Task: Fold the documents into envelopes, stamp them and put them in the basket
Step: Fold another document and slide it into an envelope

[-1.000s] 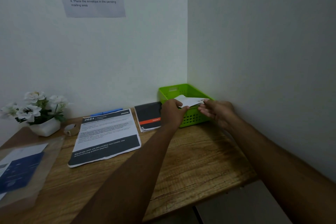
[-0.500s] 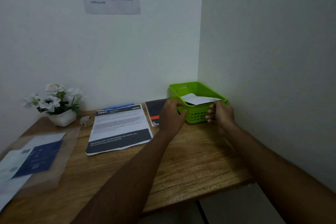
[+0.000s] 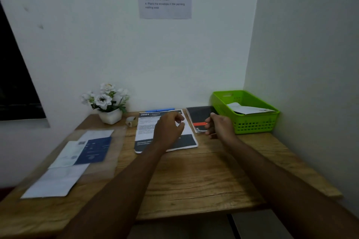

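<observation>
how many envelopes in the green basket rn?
1 that I can tell: a white envelope lying across the green basket, far right of the desk. More may be hidden under it.

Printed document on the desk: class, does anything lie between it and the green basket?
Yes: a dark booklet with an orange band lies between the document and the basket; the right hand hovers at its edge.

Dim, flat, bluish indoor light with soft shadows, no glare; motion blur smears papers [image 3: 64, 169] at lower left; wide-angle bending at frame edges.
</observation>
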A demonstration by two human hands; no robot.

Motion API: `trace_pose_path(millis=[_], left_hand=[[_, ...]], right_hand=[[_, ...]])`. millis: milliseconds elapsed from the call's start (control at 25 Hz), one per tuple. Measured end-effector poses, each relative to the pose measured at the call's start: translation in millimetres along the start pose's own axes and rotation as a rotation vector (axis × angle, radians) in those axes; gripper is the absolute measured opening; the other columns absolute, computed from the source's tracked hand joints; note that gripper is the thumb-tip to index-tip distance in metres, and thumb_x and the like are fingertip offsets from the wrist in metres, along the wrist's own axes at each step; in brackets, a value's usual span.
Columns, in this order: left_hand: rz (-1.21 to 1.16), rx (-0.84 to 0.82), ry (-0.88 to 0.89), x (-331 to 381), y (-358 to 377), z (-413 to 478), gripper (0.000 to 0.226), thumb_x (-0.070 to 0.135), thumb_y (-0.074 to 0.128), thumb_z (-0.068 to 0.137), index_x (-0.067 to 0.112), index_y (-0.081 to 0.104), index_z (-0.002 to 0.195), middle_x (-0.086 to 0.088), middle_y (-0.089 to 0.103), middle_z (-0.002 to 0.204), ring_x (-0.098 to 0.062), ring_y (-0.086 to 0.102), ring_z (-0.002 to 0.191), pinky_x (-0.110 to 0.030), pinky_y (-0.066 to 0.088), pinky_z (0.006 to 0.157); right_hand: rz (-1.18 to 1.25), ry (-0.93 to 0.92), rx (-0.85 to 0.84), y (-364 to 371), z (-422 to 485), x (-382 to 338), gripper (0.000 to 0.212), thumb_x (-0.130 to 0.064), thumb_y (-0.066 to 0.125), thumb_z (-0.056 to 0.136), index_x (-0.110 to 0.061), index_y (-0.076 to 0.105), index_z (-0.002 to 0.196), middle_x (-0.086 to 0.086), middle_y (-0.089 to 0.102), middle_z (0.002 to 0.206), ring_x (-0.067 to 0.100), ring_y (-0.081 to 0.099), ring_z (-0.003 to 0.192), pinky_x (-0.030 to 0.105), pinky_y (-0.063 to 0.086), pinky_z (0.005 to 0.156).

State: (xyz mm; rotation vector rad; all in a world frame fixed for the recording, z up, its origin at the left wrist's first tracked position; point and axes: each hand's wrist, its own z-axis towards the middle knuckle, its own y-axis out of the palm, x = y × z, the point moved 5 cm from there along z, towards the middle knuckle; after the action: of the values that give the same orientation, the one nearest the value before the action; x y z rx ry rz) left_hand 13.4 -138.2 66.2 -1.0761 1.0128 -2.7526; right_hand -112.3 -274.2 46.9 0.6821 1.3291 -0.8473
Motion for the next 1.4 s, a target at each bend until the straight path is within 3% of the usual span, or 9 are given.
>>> trace_pose_path(millis=[120,240,320,440,840,1200,1400], left_hand=[[0.085,-0.069,-0.085,-35.6,-26.1,-3.3,0.011,0.021,0.068,0.081,0.018,0.068,0.092,0.004,0.066,0.093,-0.013,0.061,0.090,-0.020,0.043,0.069],[0.180,-0.250,-0.194,-67.0,-34.7,-14.9,0.025,0.033,0.066,0.083,0.019,0.067,0.104,0.003,0.063,0.114,-0.015,0.056,0.106,-0.027,0.044,0.083],[0.228,-0.379,-0.208,-80.5,-35.7,-24.9,0.035,0.040,0.060,0.086,0.023,0.064,0.117,0.003,0.059,0.127,-0.016,0.053,0.114,-0.034,0.044,0.094],[0.341,-0.447,-0.139,-84.7,-34.6,-35.9,0.042,0.044,0.053,0.091,0.028,0.055,0.130,0.002,0.051,0.140,-0.018,0.046,0.125,-0.036,0.038,0.102],[0.295,-0.452,0.013,-65.0,-45.5,-85.1,0.048,0.047,0.050,0.091,0.030,0.046,0.136,0.005,0.041,0.147,-0.014,0.036,0.132,-0.029,0.028,0.102],[0.249,-0.418,0.090,-45.1,-67.1,-125.1,0.047,0.052,0.055,0.086,0.037,0.050,0.130,0.014,0.047,0.140,-0.003,0.041,0.118,-0.023,0.034,0.091],[0.241,-0.480,0.061,-42.5,-75.7,-132.2,0.043,0.053,0.059,0.083,0.039,0.054,0.123,0.019,0.050,0.132,0.004,0.040,0.109,-0.018,0.035,0.081]], right_hand=[[-0.218,-0.225,-0.160,37.4,-9.3,-2.7,0.026,-0.022,0.049,0.099,-0.013,0.066,0.081,0.001,0.066,0.076,0.012,0.061,0.066,0.020,0.047,0.052],[-0.579,-0.416,-0.349,65.2,-16.9,7.6,0.016,-0.027,0.056,0.095,-0.019,0.069,0.100,-0.003,0.067,0.102,0.009,0.060,0.094,0.026,0.049,0.080],[-0.788,-0.473,-0.436,75.2,-20.6,18.9,0.026,-0.035,0.056,0.095,-0.024,0.063,0.117,-0.005,0.062,0.123,0.010,0.055,0.110,0.026,0.042,0.089],[-0.961,-0.477,-0.536,80.7,-24.6,31.2,0.041,-0.044,0.052,0.094,-0.028,0.054,0.132,-0.002,0.056,0.137,0.015,0.054,0.118,0.028,0.039,0.086],[-1.004,-0.603,-0.540,49.6,-70.7,24.3,0.044,-0.047,0.051,0.094,-0.033,0.052,0.135,-0.007,0.049,0.145,0.010,0.046,0.130,0.030,0.035,0.101],[-1.045,-0.633,-0.558,25.2,-121.0,20.5,0.047,-0.055,0.044,0.094,-0.040,0.045,0.139,-0.015,0.043,0.149,0.002,0.037,0.133,0.034,0.031,0.109],[-1.061,-0.675,-0.563,17.7,-141.2,18.9,0.048,-0.059,0.039,0.094,-0.043,0.043,0.139,-0.020,0.040,0.147,-0.003,0.034,0.131,0.026,0.027,0.105]])
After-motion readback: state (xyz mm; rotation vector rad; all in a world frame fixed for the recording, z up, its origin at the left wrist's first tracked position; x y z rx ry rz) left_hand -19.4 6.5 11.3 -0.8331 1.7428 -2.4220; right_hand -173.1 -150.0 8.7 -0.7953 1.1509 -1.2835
